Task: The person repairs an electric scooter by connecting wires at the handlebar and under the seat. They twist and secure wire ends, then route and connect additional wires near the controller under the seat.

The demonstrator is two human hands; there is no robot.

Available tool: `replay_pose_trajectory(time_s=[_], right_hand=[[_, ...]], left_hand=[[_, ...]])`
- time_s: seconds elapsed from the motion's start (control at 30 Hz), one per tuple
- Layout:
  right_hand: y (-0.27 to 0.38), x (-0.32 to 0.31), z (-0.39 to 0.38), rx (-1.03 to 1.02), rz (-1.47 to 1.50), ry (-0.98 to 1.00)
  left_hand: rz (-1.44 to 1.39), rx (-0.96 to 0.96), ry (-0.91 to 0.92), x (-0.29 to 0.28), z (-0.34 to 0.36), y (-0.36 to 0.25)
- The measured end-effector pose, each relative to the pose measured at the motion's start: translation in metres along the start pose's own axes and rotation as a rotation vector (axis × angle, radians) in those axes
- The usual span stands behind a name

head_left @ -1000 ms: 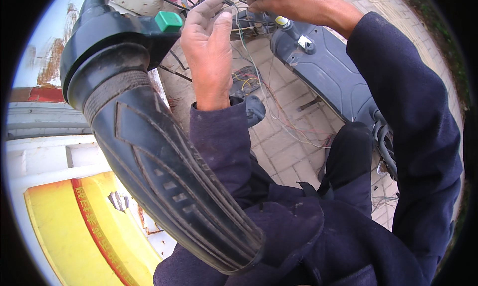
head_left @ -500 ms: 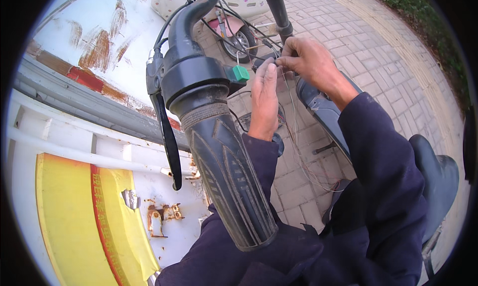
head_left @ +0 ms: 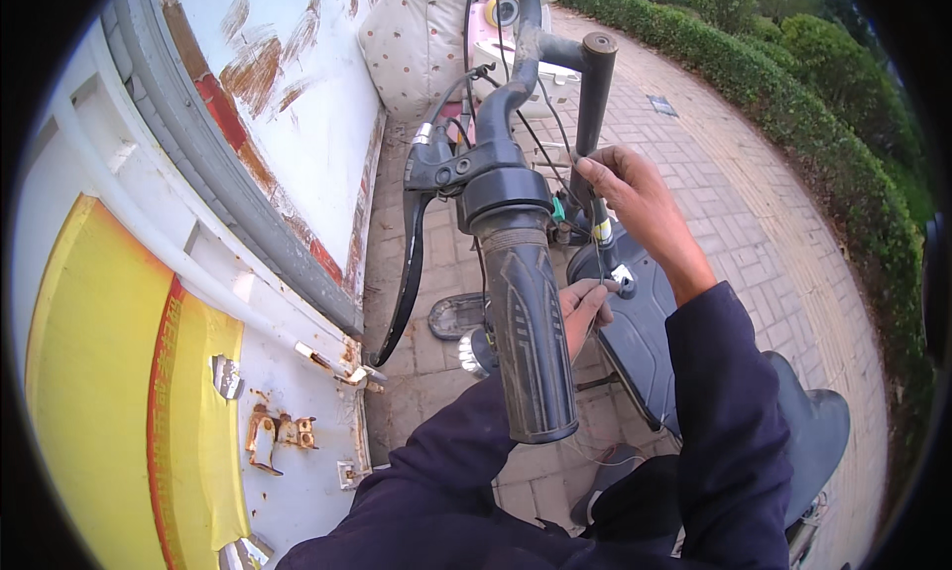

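A scooter's black rubber handlebar grip, with a brake lever and green switch, fills the middle. My right hand, beside the upright black stem tube, pinches a thin cable. My left hand is partly hidden behind the grip, its fingers closed on a thin wire hanging below my right hand. Under both lies the scooter's grey footboard.
At left stand white metal panels with a torn yellow sheet. Behind are a spotted padded cover and pink vehicle. The black seat is at right, the hedge beyond the paving.
The view has tilted up, showing more paving and hedge. My left hand has moved lower behind the grip and its fingers have curled. My right hand stays higher, pinching.
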State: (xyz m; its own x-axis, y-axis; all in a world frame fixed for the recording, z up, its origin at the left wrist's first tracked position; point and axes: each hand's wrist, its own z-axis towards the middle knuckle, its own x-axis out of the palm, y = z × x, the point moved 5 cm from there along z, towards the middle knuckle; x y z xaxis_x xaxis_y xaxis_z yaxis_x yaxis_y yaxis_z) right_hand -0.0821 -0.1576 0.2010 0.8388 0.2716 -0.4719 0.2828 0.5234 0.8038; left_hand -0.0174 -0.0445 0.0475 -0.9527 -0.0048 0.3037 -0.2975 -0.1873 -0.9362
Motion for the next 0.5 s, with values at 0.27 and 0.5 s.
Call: replay_pose_trajectory(time_s=[0.27, 0.5], right_hand=[[0.023, 0.026, 0.059, -0.079, 0.167, 0.070], [-0.036, 0.048, 0.103, 0.039, -0.551, -0.262]], left_hand=[[-0.047, 0.001, 0.008, -0.008, 0.013, 0.016], [-0.009, 0.023, -0.009, -0.021, 0.030, 0.038]])
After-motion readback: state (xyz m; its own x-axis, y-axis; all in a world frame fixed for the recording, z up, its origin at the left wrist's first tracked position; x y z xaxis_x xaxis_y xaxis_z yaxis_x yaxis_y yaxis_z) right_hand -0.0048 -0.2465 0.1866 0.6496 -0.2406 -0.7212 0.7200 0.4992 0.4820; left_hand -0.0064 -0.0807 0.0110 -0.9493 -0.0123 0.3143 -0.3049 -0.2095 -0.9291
